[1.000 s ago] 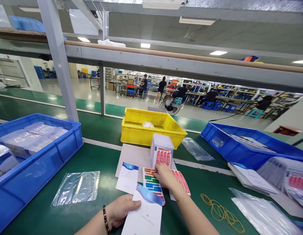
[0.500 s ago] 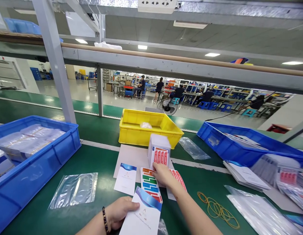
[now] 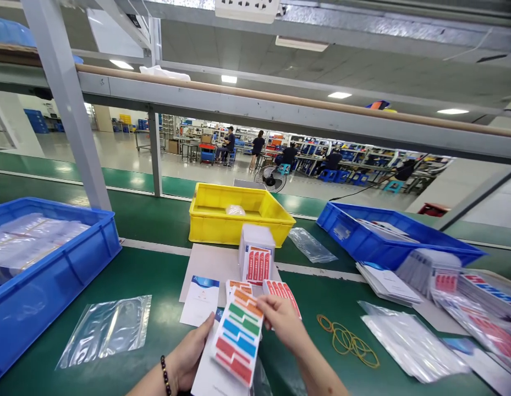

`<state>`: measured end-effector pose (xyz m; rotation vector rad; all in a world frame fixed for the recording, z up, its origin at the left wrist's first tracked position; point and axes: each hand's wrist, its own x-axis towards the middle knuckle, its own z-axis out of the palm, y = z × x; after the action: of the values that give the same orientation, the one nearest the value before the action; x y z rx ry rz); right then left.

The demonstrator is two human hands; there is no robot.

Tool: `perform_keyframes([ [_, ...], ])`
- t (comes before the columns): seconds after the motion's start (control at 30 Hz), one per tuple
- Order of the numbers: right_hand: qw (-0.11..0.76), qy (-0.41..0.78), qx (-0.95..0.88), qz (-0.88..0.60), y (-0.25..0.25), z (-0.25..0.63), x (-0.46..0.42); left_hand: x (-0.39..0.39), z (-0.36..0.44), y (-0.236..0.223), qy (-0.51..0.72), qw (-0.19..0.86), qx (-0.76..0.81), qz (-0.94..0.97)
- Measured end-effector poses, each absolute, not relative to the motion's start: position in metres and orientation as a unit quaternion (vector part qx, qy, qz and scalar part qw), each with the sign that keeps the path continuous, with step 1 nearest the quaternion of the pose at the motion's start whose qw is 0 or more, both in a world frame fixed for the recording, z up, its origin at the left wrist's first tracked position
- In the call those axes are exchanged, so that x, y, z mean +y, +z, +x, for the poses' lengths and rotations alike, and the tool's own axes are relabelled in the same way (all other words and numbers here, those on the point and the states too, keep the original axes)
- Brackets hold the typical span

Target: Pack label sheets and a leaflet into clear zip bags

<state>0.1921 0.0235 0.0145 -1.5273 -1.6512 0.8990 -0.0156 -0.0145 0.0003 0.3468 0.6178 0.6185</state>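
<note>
My left hand, with a beaded bracelet on its wrist, grips a white leaflet at its left edge. My right hand pinches the upper right corner of a sticker sheet with orange, green, blue and red shapes. That sheet lies over the leaflet and hides most of it. Just beyond are another multicoloured sticker sheet, partly covered, and red-striped sticker sheets. A white leaflet with a blue top lies to the left. Behind them stands a stack of sheets with red labels.
A yellow bin stands at the back, with blue bins at left and right. A clear bag lies left; rubber bands and bagged sheets lie right. A metal rail crosses above. People work in the background.
My right hand has drawn the multicoloured sticker sheet toward me and over the leaflet in my left hand. The whole view has shifted slightly.
</note>
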Motion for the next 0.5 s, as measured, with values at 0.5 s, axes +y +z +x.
perform_keyframes([
  [0.5, 0.039, -0.055, -0.656, -0.752, 0.010, 0.225, 0.036, -0.015, -0.015, 0.018, 0.311, 0.838, 0.414, 0.172],
])
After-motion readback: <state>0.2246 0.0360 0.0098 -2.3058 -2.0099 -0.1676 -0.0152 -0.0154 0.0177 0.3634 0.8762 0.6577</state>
